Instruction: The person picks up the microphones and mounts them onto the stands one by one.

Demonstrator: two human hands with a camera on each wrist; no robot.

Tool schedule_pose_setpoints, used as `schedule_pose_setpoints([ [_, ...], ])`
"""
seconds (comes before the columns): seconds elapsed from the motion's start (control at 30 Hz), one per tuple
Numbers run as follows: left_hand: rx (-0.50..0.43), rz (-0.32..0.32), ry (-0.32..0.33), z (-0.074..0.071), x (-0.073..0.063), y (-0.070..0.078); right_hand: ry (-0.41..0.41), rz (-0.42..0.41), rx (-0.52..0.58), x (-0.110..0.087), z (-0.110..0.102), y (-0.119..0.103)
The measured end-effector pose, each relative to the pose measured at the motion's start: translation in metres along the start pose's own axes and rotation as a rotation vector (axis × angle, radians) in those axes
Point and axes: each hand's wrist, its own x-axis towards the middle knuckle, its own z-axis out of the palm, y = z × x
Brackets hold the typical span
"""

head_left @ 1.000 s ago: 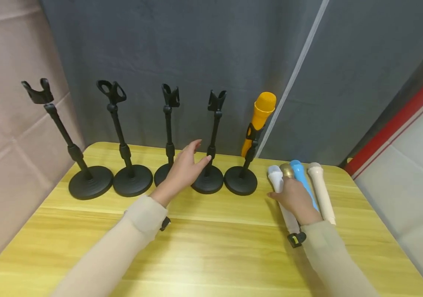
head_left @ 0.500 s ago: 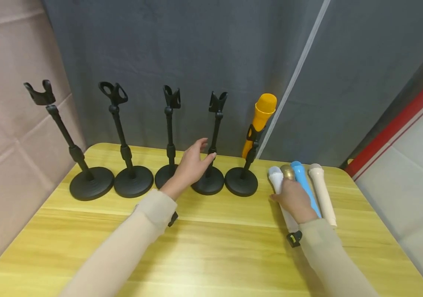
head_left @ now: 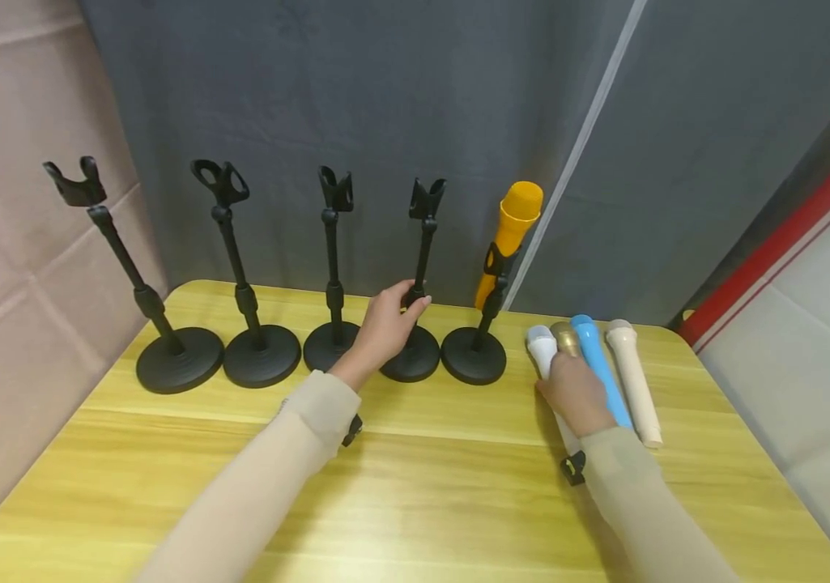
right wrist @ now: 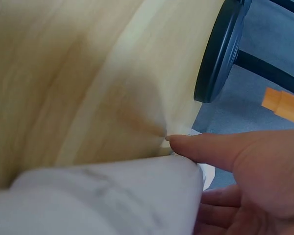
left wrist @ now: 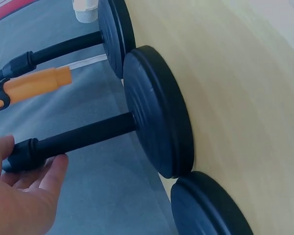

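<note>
My left hand [head_left: 385,328] grips the pole of a black microphone stand [head_left: 423,247], fourth from the left. In the left wrist view, its thumb and fingers lie around the collar [left wrist: 23,155]. On the right, my right hand [head_left: 576,397] is over a white microphone [head_left: 542,350], which lies on the table. Its thumb is along the left side, its other fingers on the far side, partly hidden. Beside it are a gold microphone [head_left: 566,338], half covered by the hand, a blue microphone [head_left: 597,356] and a cream microphone [head_left: 635,385].
An orange microphone [head_left: 512,231] sits in the clip of the rightmost stand [head_left: 473,356]. Three more stands with bare clips, among them the leftmost stand [head_left: 180,360], line the back of the wooden table [head_left: 415,502]. A grey curtain [head_left: 298,81] hangs behind.
My left hand has moved right, from between two stands to the fourth stand's pole, and closed on it. My right thumb has drawn in against the white microphone.
</note>
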Motion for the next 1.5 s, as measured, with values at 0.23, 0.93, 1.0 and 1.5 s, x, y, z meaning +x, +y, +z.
schedule_pose_setpoints([
  [0.23,-0.008,0.019,-0.006,0.0,0.001,0.0,0.021,-0.028,0.055,0.001,-0.003,0.007],
  [0.93,0.009,0.063,0.024,0.005,-0.015,-0.004,0.114,-0.056,0.294,-0.021,-0.024,0.01],
  [1.0,0.011,0.062,0.022,0.006,-0.018,-0.003,0.125,-0.052,0.315,-0.023,-0.025,0.009],
  [1.5,0.034,0.077,0.023,0.012,-0.047,0.005,0.191,-0.073,0.45,-0.045,-0.039,-0.014],
])
